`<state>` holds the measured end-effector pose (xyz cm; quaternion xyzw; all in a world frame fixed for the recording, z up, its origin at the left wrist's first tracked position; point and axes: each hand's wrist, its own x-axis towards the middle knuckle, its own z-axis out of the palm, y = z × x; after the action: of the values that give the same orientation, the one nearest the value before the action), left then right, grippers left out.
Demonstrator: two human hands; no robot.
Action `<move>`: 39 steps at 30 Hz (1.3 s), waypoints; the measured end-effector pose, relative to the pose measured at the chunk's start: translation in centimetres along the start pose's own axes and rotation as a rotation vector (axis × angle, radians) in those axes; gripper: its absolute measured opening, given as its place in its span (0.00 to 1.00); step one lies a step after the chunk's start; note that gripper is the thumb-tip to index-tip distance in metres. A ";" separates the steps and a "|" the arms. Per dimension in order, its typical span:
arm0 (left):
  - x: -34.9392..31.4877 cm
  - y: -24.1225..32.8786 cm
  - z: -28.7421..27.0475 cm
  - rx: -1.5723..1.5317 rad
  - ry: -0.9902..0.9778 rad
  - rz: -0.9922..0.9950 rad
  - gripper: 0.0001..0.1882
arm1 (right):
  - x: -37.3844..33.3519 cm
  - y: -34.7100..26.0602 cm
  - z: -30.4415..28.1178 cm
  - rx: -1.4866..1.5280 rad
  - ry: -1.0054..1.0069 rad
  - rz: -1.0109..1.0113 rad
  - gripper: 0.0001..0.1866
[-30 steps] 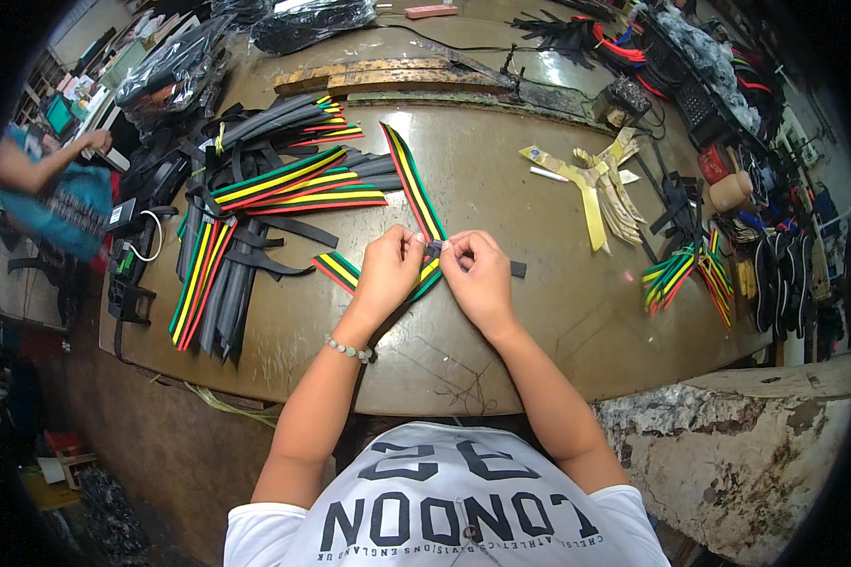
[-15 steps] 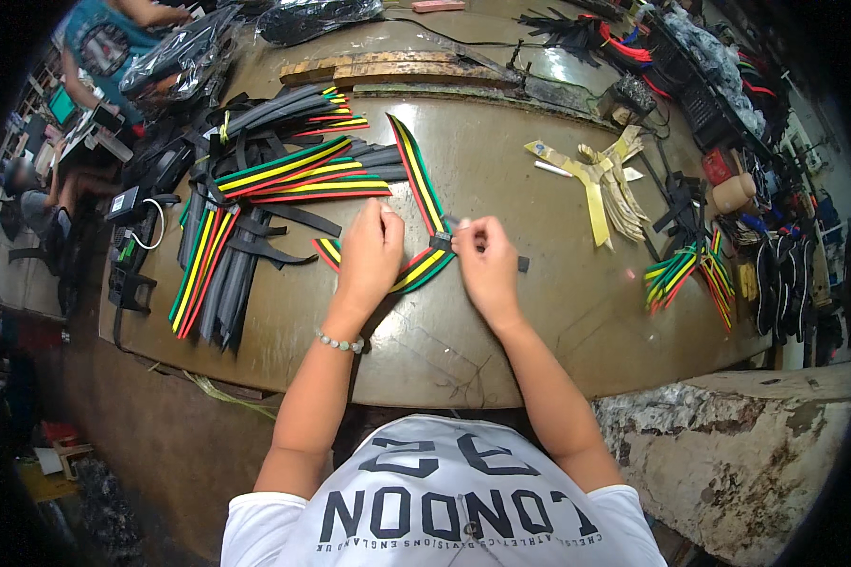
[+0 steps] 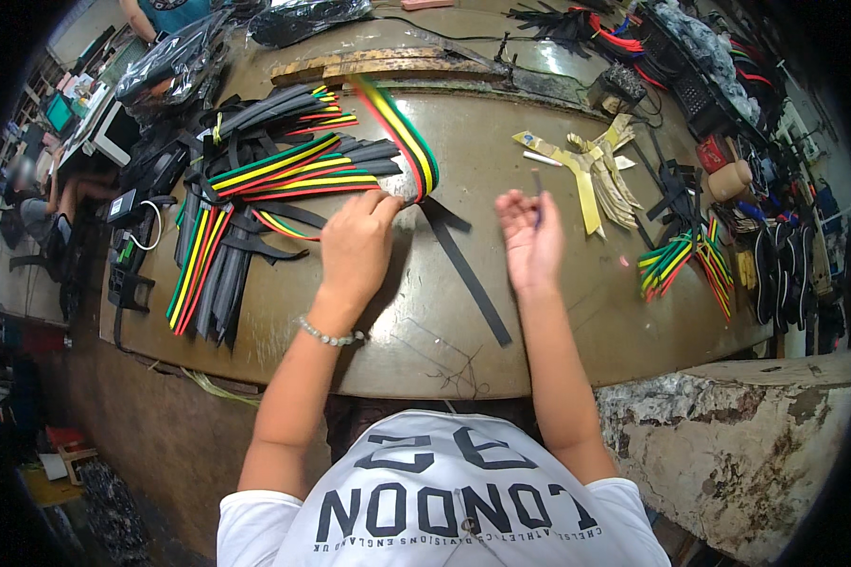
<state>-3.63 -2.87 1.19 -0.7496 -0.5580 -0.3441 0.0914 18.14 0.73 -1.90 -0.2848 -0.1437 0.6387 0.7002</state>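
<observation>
A green, yellow, red and black striped strap (image 3: 402, 132) rises in a blurred curve from my left hand (image 3: 357, 238), whose fingers are closed on its lower end. Another striped end shows on the wrist's left side. To the right of that hand lies a black strap (image 3: 468, 274), slanting toward the table's front edge with a short piece crossing near its top. My right hand (image 3: 531, 238) is apart from the straps, palm partly turned up and fingers curled. A thin dark object (image 3: 537, 180) sticks up from it; its kind is unclear.
Bundles of striped straps (image 3: 274, 170) and grey-black straps (image 3: 225, 283) lie at the left. Yellowish strips (image 3: 591, 180) and a tied striped bundle (image 3: 671, 269) are at the right. A wooden bar (image 3: 388, 66) crosses the back. Another person (image 3: 33, 189) sits far left.
My left hand has swung the striped strap up and leftward, off the black strap that now shows on the table. My right hand has drawn away rightward and turned its palm up.
</observation>
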 end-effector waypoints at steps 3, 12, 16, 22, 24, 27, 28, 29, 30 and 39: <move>-1.3 -0.9 -0.6 0.185 -0.119 0.157 0.17 | 0.7 -3.1 -1.6 0.295 0.024 0.080 0.10; -4.5 0.2 1.5 0.125 -0.262 -0.006 0.21 | -2.2 -2.6 1.6 -0.587 -0.508 0.175 0.10; -4.3 -0.3 1.1 -0.046 -0.236 -0.084 0.19 | -3.4 1.5 1.7 -1.116 -0.545 -0.021 0.08; -4.3 -0.3 1.0 -0.143 -0.192 -0.144 0.16 | -3.3 2.0 1.5 -1.208 -0.585 -0.145 0.08; -4.3 -0.4 1.0 -0.150 -0.190 -0.146 0.16 | -3.4 1.9 1.8 -1.210 -0.585 -0.135 0.07; -4.2 -0.5 1.0 -0.161 -0.193 -0.148 0.16 | -3.5 1.9 2.0 -1.234 -0.586 -0.152 0.07; -4.2 -0.5 1.0 -0.167 -0.193 -0.148 0.15 | -3.5 1.9 2.0 -1.250 -0.591 -0.175 0.08; -4.3 -0.5 0.9 -0.174 -0.194 -0.147 0.15 | -3.5 2.0 1.9 -1.267 -0.596 -0.199 0.08; -4.3 -0.6 0.9 -0.186 -0.197 -0.154 0.16 | -3.5 2.0 1.9 -1.277 -0.602 -0.204 0.08; -4.5 -0.9 0.4 -0.262 -0.229 -0.121 0.21 | -0.9 -0.6 0.2 -0.561 -0.223 0.014 0.12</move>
<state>-4.93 -5.80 -2.11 -0.7544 -0.5593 -0.3309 -0.0923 18.35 -0.09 -1.24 -0.3962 -0.3884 0.6062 0.5699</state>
